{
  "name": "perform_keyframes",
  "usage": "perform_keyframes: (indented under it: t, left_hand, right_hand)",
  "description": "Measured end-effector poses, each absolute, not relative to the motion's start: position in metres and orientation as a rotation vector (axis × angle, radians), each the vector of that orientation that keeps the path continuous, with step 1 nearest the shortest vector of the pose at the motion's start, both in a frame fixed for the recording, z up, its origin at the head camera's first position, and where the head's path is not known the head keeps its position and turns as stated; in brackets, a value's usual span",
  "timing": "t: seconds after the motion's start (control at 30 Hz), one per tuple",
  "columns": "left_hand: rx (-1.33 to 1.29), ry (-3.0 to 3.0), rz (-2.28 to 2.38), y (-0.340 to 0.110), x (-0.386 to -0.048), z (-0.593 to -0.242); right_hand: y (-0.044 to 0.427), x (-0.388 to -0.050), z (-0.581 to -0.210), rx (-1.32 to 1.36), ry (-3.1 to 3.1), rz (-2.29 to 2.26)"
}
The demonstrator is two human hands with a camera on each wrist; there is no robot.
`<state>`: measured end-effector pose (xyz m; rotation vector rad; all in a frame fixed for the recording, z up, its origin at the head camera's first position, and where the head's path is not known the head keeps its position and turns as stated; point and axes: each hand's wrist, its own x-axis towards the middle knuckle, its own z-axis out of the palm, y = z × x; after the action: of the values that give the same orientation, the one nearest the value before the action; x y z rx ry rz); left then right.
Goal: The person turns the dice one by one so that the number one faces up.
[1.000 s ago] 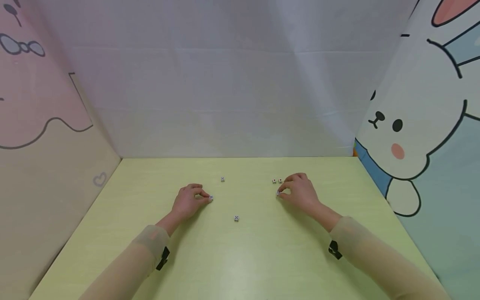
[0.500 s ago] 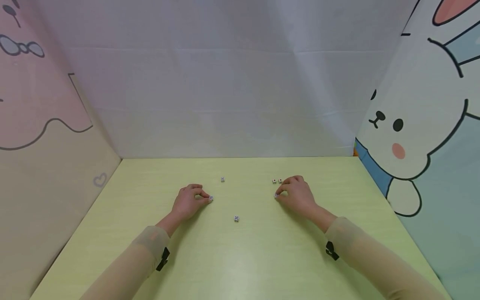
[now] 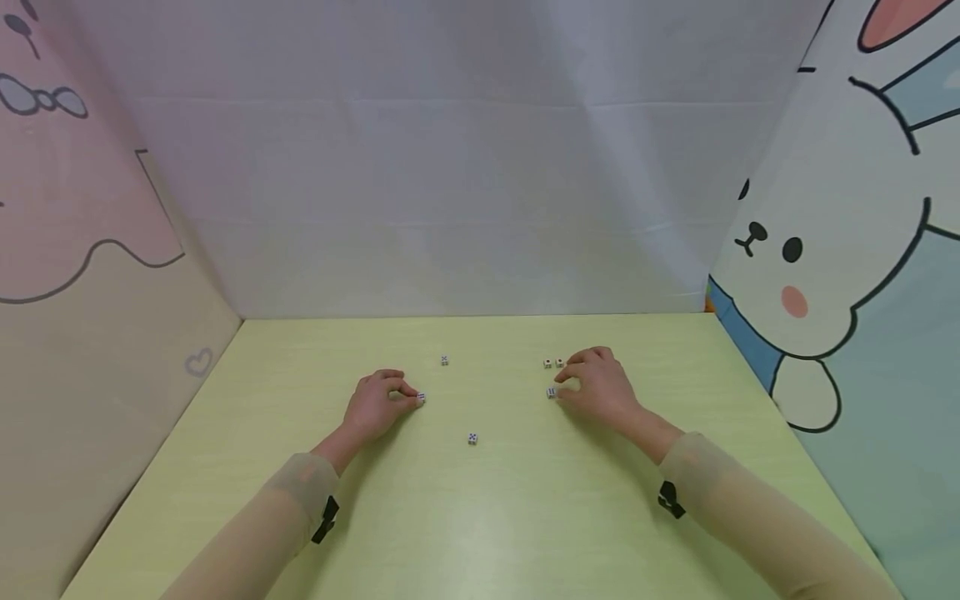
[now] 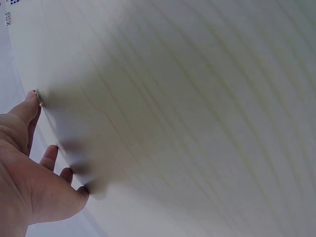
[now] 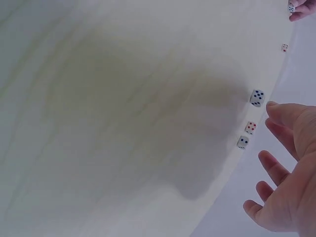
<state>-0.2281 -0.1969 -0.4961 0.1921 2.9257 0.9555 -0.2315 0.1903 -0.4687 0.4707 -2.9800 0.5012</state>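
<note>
Between thumb and forefinger the left hand (image 3: 377, 405) pinches a small white die (image 3: 422, 397) at the table's left-centre; the left wrist view shows this die (image 4: 38, 98) at the fingertips. The right hand (image 3: 600, 389) has its thumb and forefinger parted just right of a die (image 3: 551, 392) that rests on the table. In the right wrist view a gap shows between that die (image 5: 257, 98) and the thumb of the right hand (image 5: 291, 163). Two more dice (image 3: 547, 363) (image 3: 560, 363) sit side by side behind it, close to the right fingers.
One die (image 3: 445, 360) lies further back, between the hands. Another die (image 3: 472, 438) stands nearer the front, at the middle of the pale yellow table (image 3: 480, 517). A white cloth (image 3: 465, 208) hangs along the back edge, with patterned cloths at both sides.
The right hand brought its die slightly left and nearer the front, then let go and drew back to the right. The left hand has kept its place and its pinch.
</note>
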Motion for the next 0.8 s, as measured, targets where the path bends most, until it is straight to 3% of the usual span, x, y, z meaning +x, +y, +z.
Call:
perform_keyframes:
  t: [0.8]
  left_hand:
    - [0.198,2.932,0.957,-0.1981,-0.2292,-0.4969]
  right_hand:
    - [0.1865,-0.2415,-0.4715,0.541,-3.016,0.452]
